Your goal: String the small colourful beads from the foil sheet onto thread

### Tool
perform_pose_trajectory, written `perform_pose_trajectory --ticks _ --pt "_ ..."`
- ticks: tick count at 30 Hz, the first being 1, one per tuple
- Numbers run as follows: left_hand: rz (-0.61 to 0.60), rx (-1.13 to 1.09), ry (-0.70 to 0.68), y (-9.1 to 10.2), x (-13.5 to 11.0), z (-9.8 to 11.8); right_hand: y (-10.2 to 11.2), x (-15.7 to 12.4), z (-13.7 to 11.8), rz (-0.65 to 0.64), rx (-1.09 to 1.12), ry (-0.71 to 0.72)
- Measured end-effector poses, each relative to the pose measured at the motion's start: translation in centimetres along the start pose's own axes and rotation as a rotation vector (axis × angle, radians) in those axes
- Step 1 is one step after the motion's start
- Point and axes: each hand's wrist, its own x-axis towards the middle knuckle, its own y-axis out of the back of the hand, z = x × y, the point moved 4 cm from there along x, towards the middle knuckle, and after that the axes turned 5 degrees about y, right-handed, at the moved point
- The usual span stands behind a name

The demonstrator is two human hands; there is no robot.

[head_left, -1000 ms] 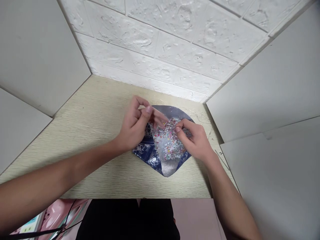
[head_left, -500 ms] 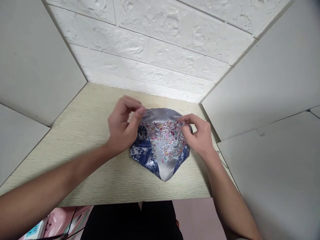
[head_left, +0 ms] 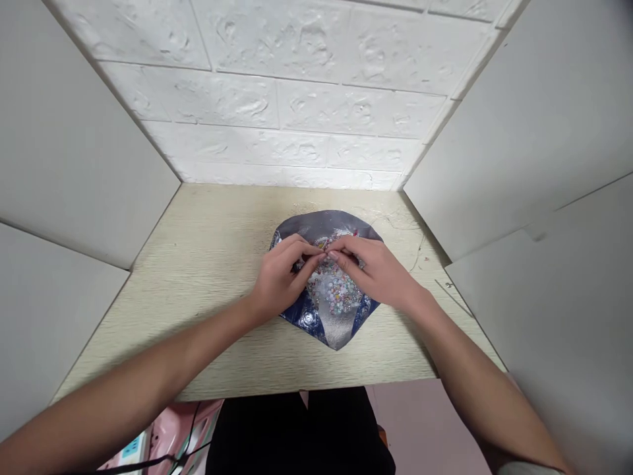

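A blue patterned bag (head_left: 307,320), opened out with its silvery inner side up, lies on the table. Many small beads (head_left: 341,293) in white, pink, red and pale blue are heaped on it. Over the beads, my left hand (head_left: 287,274) pinches with thumb and forefinger. My right hand (head_left: 368,267) pinches against it, fingertips meeting at the bag's middle. Whatever sits between the fingertips is too small to make out. Both hands hide part of the beads and the bag's sides.
The pale wooden table (head_left: 212,264) ends at a white brick-patterned wall (head_left: 237,99), with grey-white panels on both sides. A thin thread (head_left: 420,247) and a small metal bit (head_left: 449,285) lie at the right. Below the edge are a pink stool (head_left: 171,429) and a power strip (head_left: 133,448).
My hands have come together from the bag's left and right sides to its middle, fingertips now touching. The view has shifted slightly.
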Motion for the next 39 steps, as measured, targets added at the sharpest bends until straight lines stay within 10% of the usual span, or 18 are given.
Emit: perform_pose_trajectory --ticks 11,24,39 --pt "-0.608 0.193 -0.043 -3.0 -0.7 0.9 0.2 -0.4 0.9 0.095 -0.176 -0.062" --pt "-0.448 0.204 0.099 -2.5 -0.1 -0.2 0.2 -0.4 0.8 0.133 -0.233 -0.052" --pt "-0.618 0.398 -0.025 -2.4 -0.8 0.0 0.0 -1.1 0.8 0.176 -0.331 0.03"
